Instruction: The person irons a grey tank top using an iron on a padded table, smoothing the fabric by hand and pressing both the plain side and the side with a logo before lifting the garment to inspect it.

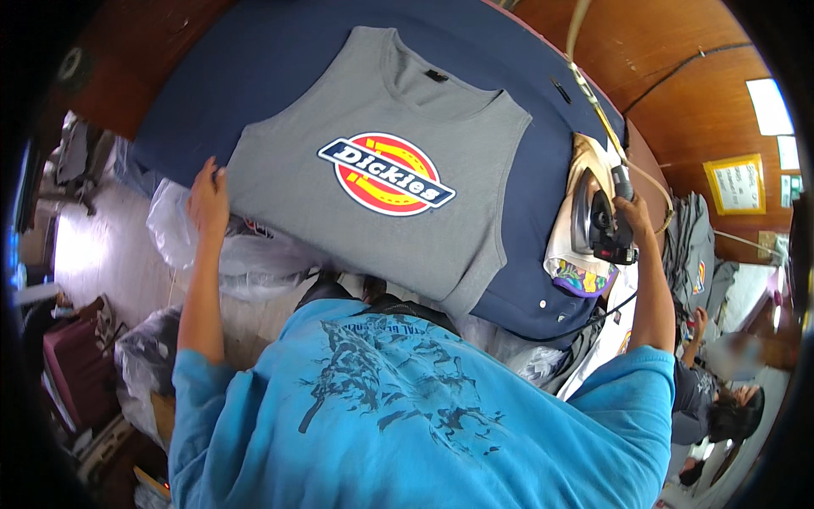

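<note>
A grey sleeveless shirt lies face up on the dark blue padded ironing surface, with a red, yellow and blue printed logo on its chest. Its hem hangs over the near edge. My left hand is at the lower left side edge of the shirt, fingers stretched forward and nothing seen in them. At the right, my right hand is closed around the handle of a clothes iron. The iron rests on a folded pale cloth pad with a colourful patterned end.
A hose and a dark cord run to the iron's side. A small dark pen-like tool lies at the far edge. Clear plastic bags hang below the near edge. Grey garments pile up at right; another person is beyond.
</note>
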`<act>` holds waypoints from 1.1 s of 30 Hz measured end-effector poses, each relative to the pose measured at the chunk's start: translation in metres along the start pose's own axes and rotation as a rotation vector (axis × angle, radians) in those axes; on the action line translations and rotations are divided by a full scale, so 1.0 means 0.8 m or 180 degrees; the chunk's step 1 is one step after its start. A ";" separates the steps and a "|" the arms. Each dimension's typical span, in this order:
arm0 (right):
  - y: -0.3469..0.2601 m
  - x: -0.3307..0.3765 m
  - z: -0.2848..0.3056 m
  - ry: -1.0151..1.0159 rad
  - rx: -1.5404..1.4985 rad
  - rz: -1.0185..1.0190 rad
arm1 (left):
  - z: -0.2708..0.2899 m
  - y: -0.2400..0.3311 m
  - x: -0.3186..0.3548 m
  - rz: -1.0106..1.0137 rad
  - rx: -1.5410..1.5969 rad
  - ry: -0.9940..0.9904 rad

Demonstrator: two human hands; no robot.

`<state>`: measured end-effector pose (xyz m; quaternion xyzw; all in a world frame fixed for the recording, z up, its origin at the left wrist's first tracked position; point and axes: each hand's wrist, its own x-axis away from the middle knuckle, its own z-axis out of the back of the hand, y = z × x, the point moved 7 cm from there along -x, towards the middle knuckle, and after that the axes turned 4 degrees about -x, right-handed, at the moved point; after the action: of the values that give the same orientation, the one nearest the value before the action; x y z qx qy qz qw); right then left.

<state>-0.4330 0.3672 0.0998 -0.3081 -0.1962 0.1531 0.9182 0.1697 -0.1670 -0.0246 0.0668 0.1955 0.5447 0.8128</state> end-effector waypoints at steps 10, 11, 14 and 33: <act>-0.011 0.137 -0.238 -0.0009 0.1779 0.0609 | -0.012 0.031 -0.023 0.0410 -0.0032 -0.1000; -0.037 0.192 -0.286 -0.0956 0.1581 0.0162 | -0.007 0.026 -0.014 0.0362 0.0034 -0.0865; -0.019 0.250 -0.320 -0.0148 0.0694 0.1281 | -0.009 0.025 -0.007 0.0532 0.1041 -0.0994; -0.835 0.432 -0.464 -0.0818 -0.3590 0.2943 | 0.573 -0.653 -0.005 0.0085 0.4387 0.2580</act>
<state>0.1455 -0.1912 0.3377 -0.7639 -0.2013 0.4350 0.4320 0.7962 -0.3307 0.2279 0.3532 0.7675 0.2929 0.4476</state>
